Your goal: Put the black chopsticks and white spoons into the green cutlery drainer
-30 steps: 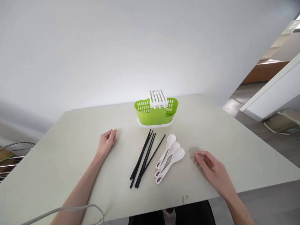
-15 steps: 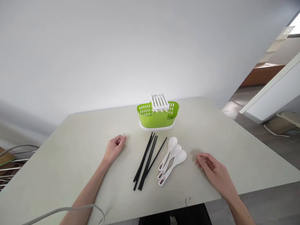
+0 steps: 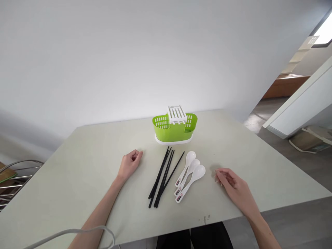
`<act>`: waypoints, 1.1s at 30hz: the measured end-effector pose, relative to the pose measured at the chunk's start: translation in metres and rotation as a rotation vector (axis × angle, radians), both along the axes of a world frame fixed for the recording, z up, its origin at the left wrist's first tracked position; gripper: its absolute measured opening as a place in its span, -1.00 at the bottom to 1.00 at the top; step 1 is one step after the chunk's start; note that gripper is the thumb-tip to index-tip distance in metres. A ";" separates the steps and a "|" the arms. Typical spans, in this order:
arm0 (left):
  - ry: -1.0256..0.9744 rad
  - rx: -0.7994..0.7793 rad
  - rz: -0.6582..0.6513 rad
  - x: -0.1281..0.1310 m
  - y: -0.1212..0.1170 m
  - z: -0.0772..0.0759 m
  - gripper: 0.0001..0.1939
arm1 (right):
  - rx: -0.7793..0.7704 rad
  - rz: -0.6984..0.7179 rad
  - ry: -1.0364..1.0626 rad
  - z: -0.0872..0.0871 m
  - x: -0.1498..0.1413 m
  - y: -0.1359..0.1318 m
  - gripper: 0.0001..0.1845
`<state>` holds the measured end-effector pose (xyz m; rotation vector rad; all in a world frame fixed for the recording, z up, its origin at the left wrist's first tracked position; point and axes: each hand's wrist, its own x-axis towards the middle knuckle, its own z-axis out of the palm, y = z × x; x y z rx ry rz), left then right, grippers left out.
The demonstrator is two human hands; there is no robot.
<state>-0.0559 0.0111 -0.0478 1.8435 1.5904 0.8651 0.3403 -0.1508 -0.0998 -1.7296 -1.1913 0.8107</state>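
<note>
My left hand (image 3: 130, 163) is curled into a loose fist on the table, with nothing visible in it. To its right lie several black chopsticks (image 3: 163, 180), fanned slightly apart. Beside them, three white spoons (image 3: 191, 175) overlap, bowls pointing away and patterned handle ends toward me. My right hand (image 3: 233, 186) lies on its side right of the spoons, fingers loosely bent and slightly apart, holding nothing I can see. Behind the cutlery stands a green basket (image 3: 172, 133) with a white base and a slotted white rack (image 3: 177, 114) across its top.
The pale table (image 3: 109, 138) meets a white wall (image 3: 124, 62) at the back. A grey cable (image 3: 70, 231) loops over my left forearm. Metal rails (image 3: 18, 186) stand beyond the left edge. On the floor at the right is a brown box-like object (image 3: 310, 140).
The view has shifted slightly. Both hands stay in nearly the same places and poses, and the chopsticks, spoons and basket lie as before.
</note>
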 end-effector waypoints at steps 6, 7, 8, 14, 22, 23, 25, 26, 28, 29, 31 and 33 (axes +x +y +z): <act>0.021 0.005 -0.008 0.000 0.000 -0.001 -0.55 | -0.007 -0.007 0.009 0.001 0.000 -0.002 -0.56; 0.026 0.002 -0.009 0.000 0.000 -0.002 -0.55 | -0.002 -0.006 0.013 0.001 0.000 -0.002 -0.56; 0.029 0.000 -0.010 0.000 0.000 -0.003 -0.55 | 0.006 -0.003 0.016 0.000 0.000 -0.002 -0.56; 0.037 0.011 -0.010 0.001 0.001 -0.003 -0.55 | 0.007 0.002 0.013 -0.006 0.004 -0.002 -0.56; 0.039 -0.018 0.014 0.002 0.002 -0.004 -0.55 | 0.007 0.009 0.001 -0.005 0.004 -0.001 -0.56; 0.041 -0.020 0.013 0.002 0.002 -0.004 -0.55 | 0.010 0.010 -0.001 -0.005 0.004 -0.001 -0.56; 0.045 -0.024 0.013 0.002 0.002 -0.004 -0.55 | 0.013 0.012 -0.002 -0.005 0.004 -0.001 -0.56; 0.046 -0.025 0.013 0.002 0.002 -0.004 -0.55 | 0.012 0.010 -0.001 -0.005 0.004 -0.001 -0.56; 0.047 -0.019 0.012 0.002 0.002 -0.004 -0.55 | 0.011 0.004 0.001 -0.005 0.004 -0.002 -0.56; 0.047 -0.015 0.011 0.002 0.001 -0.004 -0.56 | 0.011 0.002 0.001 -0.004 0.004 -0.002 -0.56; 0.046 -0.011 0.007 0.002 0.001 -0.005 -0.56 | 0.005 0.000 -0.001 -0.004 0.004 -0.002 -0.55; 0.048 -0.008 0.007 0.003 0.001 -0.005 -0.56 | -0.004 -0.004 -0.004 -0.003 0.004 -0.002 -0.55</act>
